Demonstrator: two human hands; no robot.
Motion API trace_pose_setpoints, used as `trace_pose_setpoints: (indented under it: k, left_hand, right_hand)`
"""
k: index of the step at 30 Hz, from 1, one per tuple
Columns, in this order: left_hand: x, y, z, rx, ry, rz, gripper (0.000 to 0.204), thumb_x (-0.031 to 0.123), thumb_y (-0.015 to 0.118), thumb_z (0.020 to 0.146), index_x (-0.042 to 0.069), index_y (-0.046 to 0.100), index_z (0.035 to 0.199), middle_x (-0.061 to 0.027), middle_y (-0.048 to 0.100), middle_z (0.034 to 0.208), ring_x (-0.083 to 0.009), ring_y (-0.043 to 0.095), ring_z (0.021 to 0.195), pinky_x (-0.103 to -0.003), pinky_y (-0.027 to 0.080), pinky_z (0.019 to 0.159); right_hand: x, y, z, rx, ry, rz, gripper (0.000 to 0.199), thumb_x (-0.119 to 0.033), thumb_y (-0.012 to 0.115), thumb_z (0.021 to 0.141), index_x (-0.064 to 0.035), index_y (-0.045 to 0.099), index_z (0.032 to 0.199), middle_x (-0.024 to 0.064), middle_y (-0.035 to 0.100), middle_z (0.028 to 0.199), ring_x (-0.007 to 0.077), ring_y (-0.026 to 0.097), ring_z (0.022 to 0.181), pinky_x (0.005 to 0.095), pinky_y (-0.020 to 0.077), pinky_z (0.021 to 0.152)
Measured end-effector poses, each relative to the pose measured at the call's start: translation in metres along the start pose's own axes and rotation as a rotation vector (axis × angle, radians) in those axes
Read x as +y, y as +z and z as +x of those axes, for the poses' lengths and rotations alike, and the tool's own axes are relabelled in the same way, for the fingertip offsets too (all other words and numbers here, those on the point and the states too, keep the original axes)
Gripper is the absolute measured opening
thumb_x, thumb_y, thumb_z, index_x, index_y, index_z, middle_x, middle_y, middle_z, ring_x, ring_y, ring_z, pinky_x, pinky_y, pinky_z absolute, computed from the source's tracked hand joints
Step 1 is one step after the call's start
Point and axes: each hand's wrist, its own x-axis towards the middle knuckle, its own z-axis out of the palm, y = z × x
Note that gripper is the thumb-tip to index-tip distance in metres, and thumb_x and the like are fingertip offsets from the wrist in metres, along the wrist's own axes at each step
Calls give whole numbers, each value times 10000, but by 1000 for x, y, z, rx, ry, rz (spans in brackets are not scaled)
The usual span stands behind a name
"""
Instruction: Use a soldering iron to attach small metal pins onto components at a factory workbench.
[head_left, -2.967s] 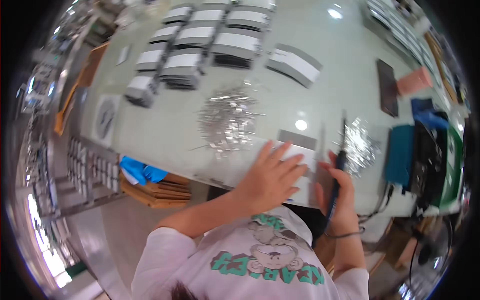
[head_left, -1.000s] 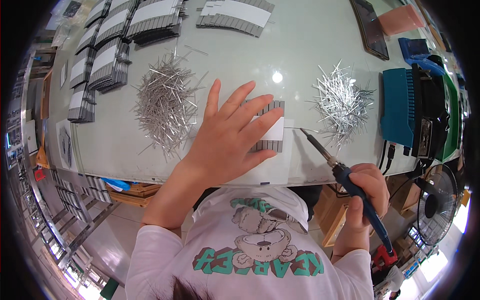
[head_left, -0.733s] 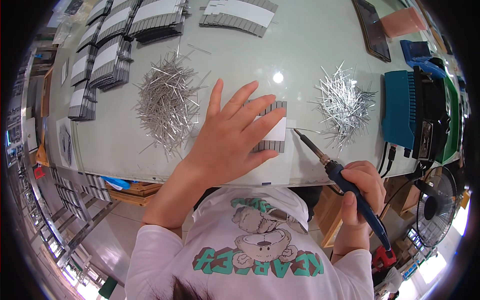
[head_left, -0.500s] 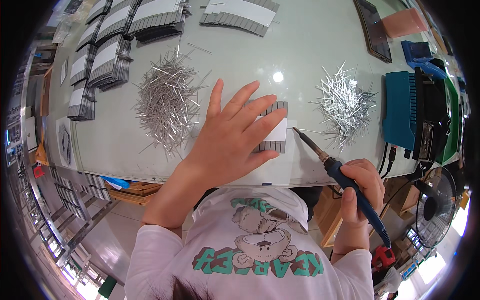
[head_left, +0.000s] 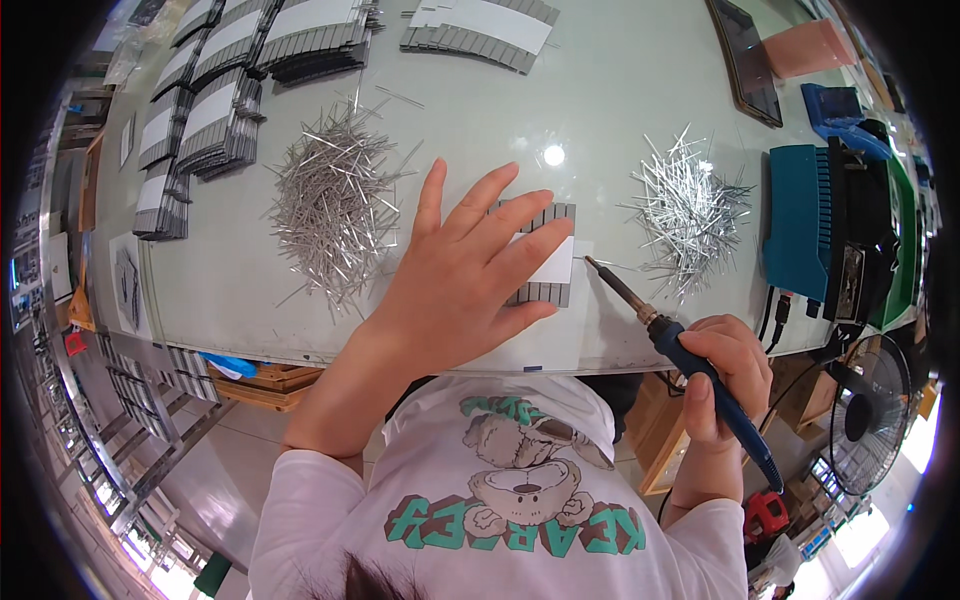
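My left hand lies spread over a small flat panel with a white middle and grey slatted edges, its fingers covering much of the panel. In my right hand is a soldering iron with a dark blue handle. The iron's tip is at a thin metal pin beside the panel's right edge. Left of my left hand spreads a heap of thin metal pins. A smaller heap of shiny pins lies beyond the iron, to the right.
Stacks of similar panels fill the table's far left, with another panel stack at the far middle. On the right stand a teal soldering station, a phone and a pink block. A fan stands beyond the table's right side.
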Motion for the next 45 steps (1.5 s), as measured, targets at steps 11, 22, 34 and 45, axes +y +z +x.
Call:
trace_pose_setpoints:
  k: [11,22,34,45]
  left_hand:
    - [2,-3,0,9,-16,-37,615,325,765,698,148,546,1245,-63,503,1315,-315,398,1289,-605,182,1069]
    - [1,-1,-3,63,16,-29,561,306,758,711,126,573,1210,-67,519,1289,-301,396,1287,-589,183,1078]
    - [2,0,-3,57,11,-32,575,305,762,706,122,569,1216,-64,519,1288,-304,398,1288,-588,182,1080]
    - [0,-9,-3,136,23,-124,518,249,744,736,109,574,1205,-88,527,1289,-321,426,1268,-567,196,1082]
  right_hand:
    - [2,-3,-19,391,372,674,325,-280,464,931,26,524,1022,69,506,744,126,484,671,329,449,655]
    - [-11,15,-19,175,159,56,169,-87,654,821,20,573,924,89,561,717,152,503,599,257,384,557]
    - [-7,15,-17,200,285,80,155,-94,657,815,13,582,898,67,541,686,130,466,581,243,355,537]
    - [-8,16,-16,162,226,96,138,-60,643,810,13,577,908,74,548,706,130,476,588,249,364,543]
